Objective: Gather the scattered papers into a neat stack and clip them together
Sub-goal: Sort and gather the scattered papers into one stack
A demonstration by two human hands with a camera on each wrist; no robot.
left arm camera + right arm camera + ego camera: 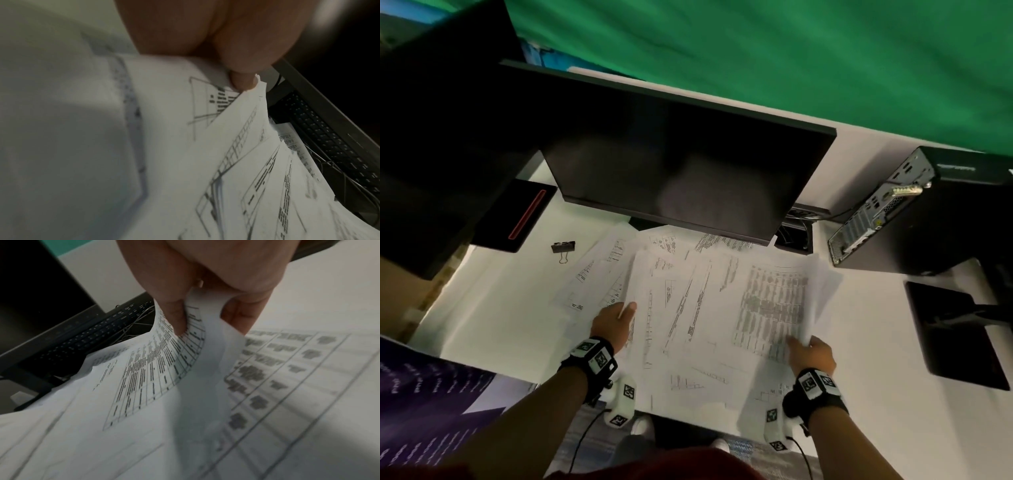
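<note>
1. The gathering step is in hand: the loose white printed papers (pixel 709 308) lie overlapping and fanned on the white table (pixel 500 308), in front of the black monitor (pixel 671 164).
2. The left hand (pixel 616 320) pinches a left sheet edge between thumb and fingers; the right hand (pixel 812 354) pinches several sheets at the right edge, curling them upward.
3. Next, I judge, both hands must draw the sheets together and square their edges before reaching for the black metal binder clip (pixel 563 248), which lies apart at far left.
4. Some far sheets run under the monitor; print is illegible and the sheet count unclear.
</note>
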